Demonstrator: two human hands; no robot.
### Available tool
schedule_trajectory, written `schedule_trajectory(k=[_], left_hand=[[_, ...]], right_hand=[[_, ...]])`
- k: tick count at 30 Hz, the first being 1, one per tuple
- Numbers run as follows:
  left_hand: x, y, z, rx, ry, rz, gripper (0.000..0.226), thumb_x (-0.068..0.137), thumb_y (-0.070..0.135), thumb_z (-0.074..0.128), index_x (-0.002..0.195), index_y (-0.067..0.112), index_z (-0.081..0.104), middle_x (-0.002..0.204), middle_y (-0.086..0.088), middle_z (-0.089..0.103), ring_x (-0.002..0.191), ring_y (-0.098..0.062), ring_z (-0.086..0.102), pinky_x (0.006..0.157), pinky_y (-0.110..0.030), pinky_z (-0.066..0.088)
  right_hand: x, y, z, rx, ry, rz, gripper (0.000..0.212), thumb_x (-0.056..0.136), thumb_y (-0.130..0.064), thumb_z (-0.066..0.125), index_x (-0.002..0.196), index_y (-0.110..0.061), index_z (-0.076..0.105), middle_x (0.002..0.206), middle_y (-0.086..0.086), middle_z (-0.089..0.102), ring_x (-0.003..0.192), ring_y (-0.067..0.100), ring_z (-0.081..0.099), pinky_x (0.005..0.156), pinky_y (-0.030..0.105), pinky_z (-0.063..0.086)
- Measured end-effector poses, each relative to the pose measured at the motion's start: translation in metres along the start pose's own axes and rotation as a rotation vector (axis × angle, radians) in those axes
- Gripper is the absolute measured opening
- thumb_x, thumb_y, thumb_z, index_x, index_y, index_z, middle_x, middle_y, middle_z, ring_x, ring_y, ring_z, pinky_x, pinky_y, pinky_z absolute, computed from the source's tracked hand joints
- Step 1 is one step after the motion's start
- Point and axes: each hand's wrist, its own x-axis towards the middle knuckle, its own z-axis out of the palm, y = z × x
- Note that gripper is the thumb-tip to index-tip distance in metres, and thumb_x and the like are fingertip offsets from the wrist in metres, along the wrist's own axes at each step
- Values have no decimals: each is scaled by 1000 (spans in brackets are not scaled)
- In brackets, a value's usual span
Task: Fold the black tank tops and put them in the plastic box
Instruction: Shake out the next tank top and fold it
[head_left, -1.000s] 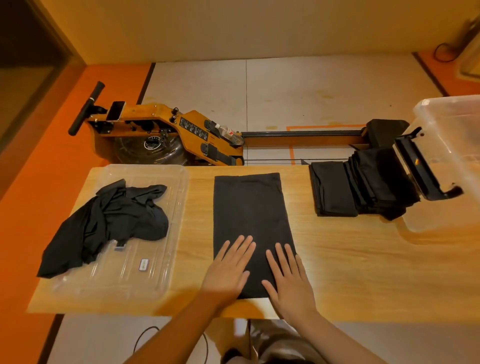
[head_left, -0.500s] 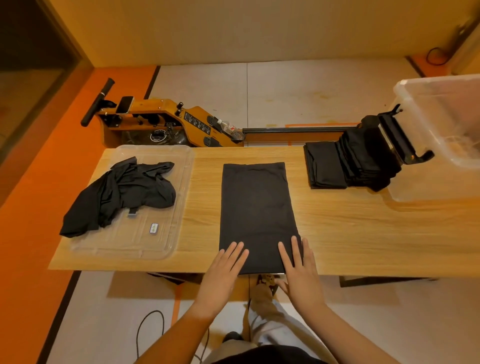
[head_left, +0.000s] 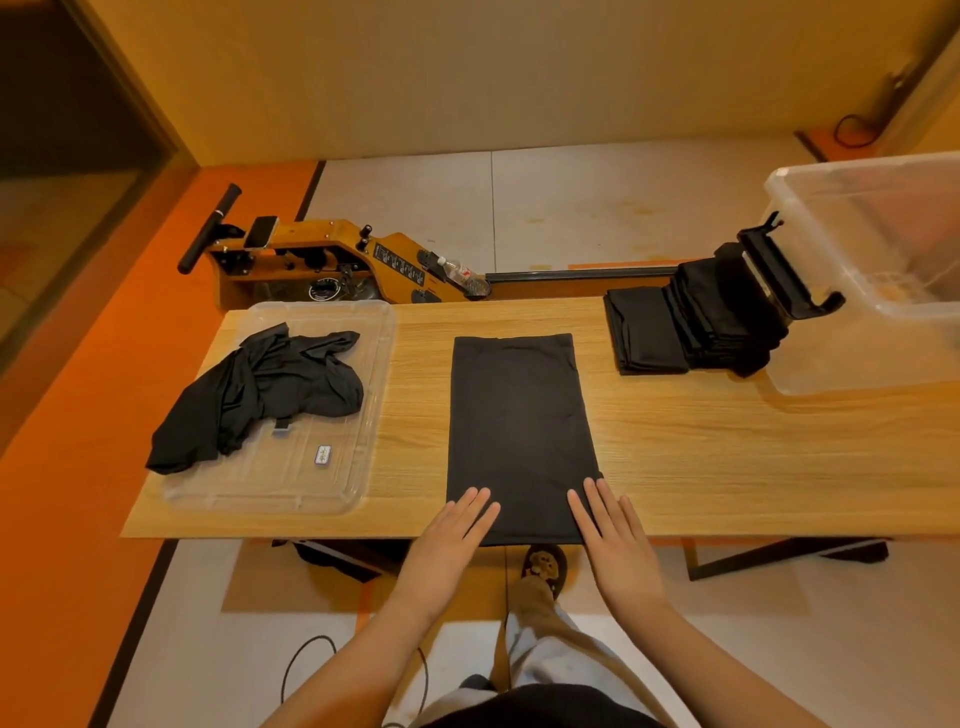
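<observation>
As it lay at the middle of the tabletop (head_left: 727, 457), the black tank top (head_left: 519, 436) was folded into a long flat rectangle, its near end reaching the front edge. The left hand (head_left: 452, 535) lay on the near left corner of the cloth and the right hand (head_left: 615, 535) on the near right corner. The grip of each hand was fully slack: fingers straight and slightly spread, laid flat on the fabric, nothing pinched or held.

To the right, at the far edge, a stack of folded tops (head_left: 649, 335) sat well apart from the flat piece. It ran up against the black latch (head_left: 784, 275) of the clear plastic box (head_left: 883, 249) at the right end. Whether any of the stack lay inside the box could not be told.

To the left, a clear lid (head_left: 332, 467) rested on the tabletop, carrying crumpled tops (head_left: 270, 389) in a loose heap that overhung its left rim.

Beyond the tabletop, a wooden rowing machine (head_left: 332, 260) stood on the floor with a bottle (head_left: 460, 273) lying on it. Below the front edge, one foot (head_left: 543, 564) in a slipper was visible.
</observation>
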Motion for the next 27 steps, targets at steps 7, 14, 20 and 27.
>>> schedule_trajectory(k=[7,14,20,27], left_hand=[[-4,-3,-25,-328,52,-85,49,100,7,42,145,25,39,150,7,39,138,-9,36,114,-25,30],[19,-31,-130,-864,331,-159,13,98,19,54,97,21,67,82,11,65,76,6,60,64,-9,43],[26,-30,-237,-1102,341,-68,19,99,18,49,102,19,67,87,4,74,83,-6,69,65,-16,53],[27,-52,-286,-1139,199,29,24,99,19,46,97,8,67,75,0,68,62,-7,62,51,-16,46]], right_hand=[[-1,2,-44,261,50,29,38,92,-15,61,129,-19,60,144,1,48,141,18,32,117,30,13],[51,-1,-158,786,265,110,12,93,-17,59,100,-22,68,102,-10,68,96,0,60,85,26,51],[83,-8,-268,921,324,46,20,96,-28,54,93,-14,68,83,14,65,78,24,63,67,42,53],[87,-7,-316,1132,128,-63,19,94,-23,52,96,-16,70,84,-5,73,78,6,68,63,14,50]])
